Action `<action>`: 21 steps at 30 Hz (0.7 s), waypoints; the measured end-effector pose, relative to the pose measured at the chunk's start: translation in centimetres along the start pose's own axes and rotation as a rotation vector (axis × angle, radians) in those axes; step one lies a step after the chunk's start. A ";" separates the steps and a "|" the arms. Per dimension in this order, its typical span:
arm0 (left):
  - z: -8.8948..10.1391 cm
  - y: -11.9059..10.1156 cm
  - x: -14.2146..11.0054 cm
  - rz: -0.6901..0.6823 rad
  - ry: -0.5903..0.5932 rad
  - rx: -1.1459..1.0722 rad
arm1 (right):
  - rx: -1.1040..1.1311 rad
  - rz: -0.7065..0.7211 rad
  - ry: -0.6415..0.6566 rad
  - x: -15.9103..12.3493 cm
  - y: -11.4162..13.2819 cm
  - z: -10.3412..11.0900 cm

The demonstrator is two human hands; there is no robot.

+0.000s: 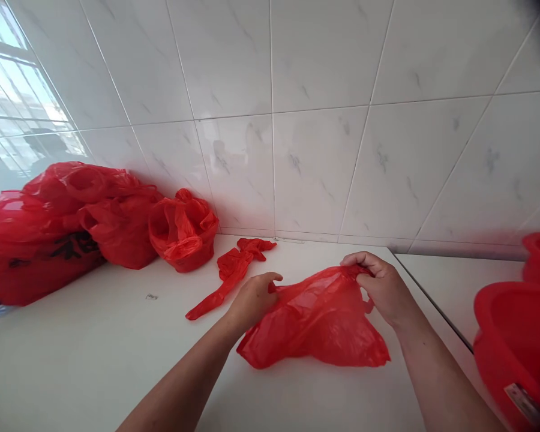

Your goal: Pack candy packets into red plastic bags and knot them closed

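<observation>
Between my two hands a thin red plastic bag point(315, 324) is stretched sideways, its lower part spread over the white tabletop point(117, 360). My left hand point(256, 297) pinches the bag's upper left edge, with thumb and fingertips closed on it. At the upper right corner my right hand point(378, 279) grips the gathered plastic near a handle loop. Just beyond my left hand lies a crumpled, twisted red plastic bag point(234, 270), flat on the table.
A rounded red bag bundle point(184, 234) stands against the tiled wall point(319, 150). Larger filled red bags point(72, 222) are heaped at the left. Two red plastic tubs point(513, 336) are at the right edge, beyond a seam in the tabletop.
</observation>
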State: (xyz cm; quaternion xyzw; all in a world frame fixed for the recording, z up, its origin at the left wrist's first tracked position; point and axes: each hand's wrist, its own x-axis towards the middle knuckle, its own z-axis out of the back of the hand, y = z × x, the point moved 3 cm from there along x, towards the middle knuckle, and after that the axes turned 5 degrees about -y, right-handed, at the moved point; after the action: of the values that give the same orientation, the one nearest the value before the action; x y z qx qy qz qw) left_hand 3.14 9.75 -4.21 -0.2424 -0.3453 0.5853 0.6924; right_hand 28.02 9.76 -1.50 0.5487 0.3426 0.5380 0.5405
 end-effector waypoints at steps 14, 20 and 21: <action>-0.1 -0.9 -0.9 0.142 -0.261 -0.416 | -0.524 0.673 0.047 -7.4 7.9 -6.8; 1.5 0.2 -0.8 0.208 -0.349 -0.429 | -0.949 0.264 0.110 -3.6 0.7 -7.4; 2.1 0.7 -0.8 0.234 -0.353 -0.409 | -0.967 0.148 0.107 -2.8 -0.5 -6.5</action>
State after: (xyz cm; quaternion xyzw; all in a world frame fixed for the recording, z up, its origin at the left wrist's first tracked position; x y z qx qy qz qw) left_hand 1.03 9.00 -3.52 -0.3097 -0.5408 0.6125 0.4863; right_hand 21.38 8.60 -3.62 0.2295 0.0410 0.7000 0.6751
